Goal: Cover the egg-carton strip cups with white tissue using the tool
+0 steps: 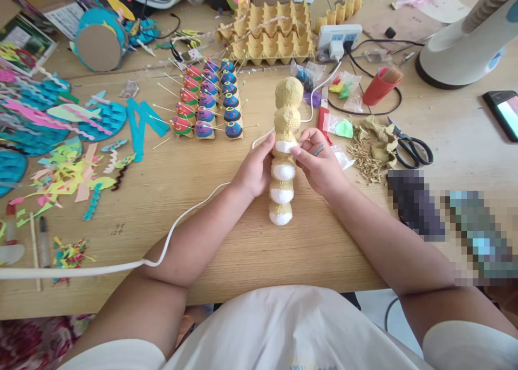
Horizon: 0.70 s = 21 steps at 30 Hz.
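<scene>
A strip of yellow-brown egg carton (288, 119) stands out in front of me, its cups in a row. White clay (284, 171) covers several cups at its near end; the two far cups are bare. My left hand (257, 165) is closed on the strip's left side, thumb along the edge, with the other fingers partly hidden behind it. On the right side, my right hand (318, 159) is closed, its thumb and forefinger pinching at the edge of the farthest white patch. A small blue-green mark or object shows at its fingers.
Painted carton strips (206, 100) with pins stand behind left. Egg trays (271, 33) lie at the back. Scissors (410, 146), carton scraps (370, 146), a red-handled knife (324, 116) and bagged clay (342, 126) lie right. A white cable (178, 219) crosses my left arm.
</scene>
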Motion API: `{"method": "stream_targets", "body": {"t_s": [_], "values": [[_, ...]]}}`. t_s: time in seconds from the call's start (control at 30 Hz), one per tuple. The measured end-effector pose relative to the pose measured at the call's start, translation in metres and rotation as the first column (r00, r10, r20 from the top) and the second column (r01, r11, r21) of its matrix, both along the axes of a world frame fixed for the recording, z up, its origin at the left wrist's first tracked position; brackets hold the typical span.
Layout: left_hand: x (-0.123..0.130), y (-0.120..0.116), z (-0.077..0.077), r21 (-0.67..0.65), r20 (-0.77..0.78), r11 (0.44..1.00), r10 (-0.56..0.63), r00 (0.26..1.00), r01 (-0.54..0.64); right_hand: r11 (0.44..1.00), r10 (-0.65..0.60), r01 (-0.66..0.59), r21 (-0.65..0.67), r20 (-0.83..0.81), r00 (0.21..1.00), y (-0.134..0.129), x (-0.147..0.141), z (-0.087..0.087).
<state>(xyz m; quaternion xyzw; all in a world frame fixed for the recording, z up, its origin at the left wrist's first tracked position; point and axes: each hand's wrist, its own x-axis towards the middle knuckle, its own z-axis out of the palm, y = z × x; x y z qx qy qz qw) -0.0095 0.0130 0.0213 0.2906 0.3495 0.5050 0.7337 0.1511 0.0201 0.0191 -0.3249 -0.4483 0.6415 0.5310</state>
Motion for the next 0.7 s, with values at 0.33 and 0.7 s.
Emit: {"method": "stream_targets", "body": {"t_s": [0.33, 0.7], "values": [[-0.003, 0.001, -0.013, 0.19, -0.128, 0.982, 0.043, 0.991, -0.018, 0.984, -0.066, 0.054, -0.17, -0.06, 0.996, 0.0, 0.001, 0.0], [-0.002, 0.001, -0.015, 0.223, -0.194, 0.974, 0.073, 0.978, -0.029, 0.981, -0.055, 0.052, -0.189, -0.011, 0.998, -0.001, 0.0, 0.001]]}}
